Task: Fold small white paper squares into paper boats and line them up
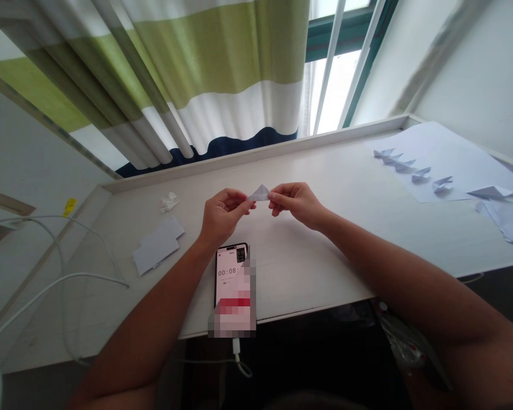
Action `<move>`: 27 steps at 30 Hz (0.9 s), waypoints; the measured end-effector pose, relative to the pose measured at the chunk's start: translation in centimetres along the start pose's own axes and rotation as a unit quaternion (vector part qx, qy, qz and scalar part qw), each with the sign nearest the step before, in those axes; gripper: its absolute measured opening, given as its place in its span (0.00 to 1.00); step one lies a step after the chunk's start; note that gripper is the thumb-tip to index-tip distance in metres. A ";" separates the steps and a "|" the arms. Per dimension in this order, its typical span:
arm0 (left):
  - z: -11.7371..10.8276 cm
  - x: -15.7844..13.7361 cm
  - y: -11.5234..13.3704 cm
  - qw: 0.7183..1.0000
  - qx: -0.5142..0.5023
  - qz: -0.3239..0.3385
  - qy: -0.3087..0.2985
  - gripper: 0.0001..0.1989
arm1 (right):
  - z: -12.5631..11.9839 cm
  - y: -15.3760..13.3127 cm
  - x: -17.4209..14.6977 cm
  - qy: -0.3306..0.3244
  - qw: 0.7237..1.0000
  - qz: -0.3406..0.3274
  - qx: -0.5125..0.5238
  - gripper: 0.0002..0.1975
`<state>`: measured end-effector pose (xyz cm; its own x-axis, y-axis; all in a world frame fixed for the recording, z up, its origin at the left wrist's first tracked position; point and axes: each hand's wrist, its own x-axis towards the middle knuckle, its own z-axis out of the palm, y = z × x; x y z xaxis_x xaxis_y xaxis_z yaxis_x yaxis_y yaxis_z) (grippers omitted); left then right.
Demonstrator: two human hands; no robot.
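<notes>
Between my two hands, a small folded paper triangle (260,193) is held up over the white desk, its point facing away from me. My left hand (224,210) pinches its left corner between thumb and fingers. The right corner is gripped the same way by my right hand (297,202). Just below my left hand lies a phone (233,285) showing a timer, its lower part pixelated, with a cable plugged into its bottom end.
Several small folded paper pieces (421,175) stand in a row on a white sheet (448,148) at the right. A paper stack (507,222) lies near them. Paper slips (159,246) and a crumpled scrap (169,202) lie at the left, near white cables (60,279). A raised ledge (256,154) borders the desk's back.
</notes>
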<state>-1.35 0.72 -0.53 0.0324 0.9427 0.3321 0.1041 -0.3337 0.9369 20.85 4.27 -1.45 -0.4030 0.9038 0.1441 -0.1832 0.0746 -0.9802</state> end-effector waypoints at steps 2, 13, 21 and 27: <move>0.0 0.1 -0.5 1.000 0.002 0.003 0.001 0.16 | 0.1 0.0 0.0 0.000 1.000 0.001 0.002 0.25; -0.3 0.3 0.3 1.000 0.009 -0.009 0.005 0.12 | 0.1 0.2 0.0 -0.003 1.000 -0.005 -0.014 0.25; -0.8 0.6 0.4 0.995 -0.014 -0.081 -0.055 0.18 | -0.1 0.1 -0.1 -0.013 0.999 -0.021 -0.031 0.24; -1.2 0.8 0.2 0.994 0.038 -0.071 -0.075 0.13 | 0.1 0.0 -0.1 -0.023 0.997 -0.022 -0.070 0.25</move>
<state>-2.53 1.37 0.02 0.1594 0.9721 0.1720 0.1924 -0.2014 0.9604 20.79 4.13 -1.44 -0.4392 0.8781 0.1899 -0.0765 0.1741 -0.9818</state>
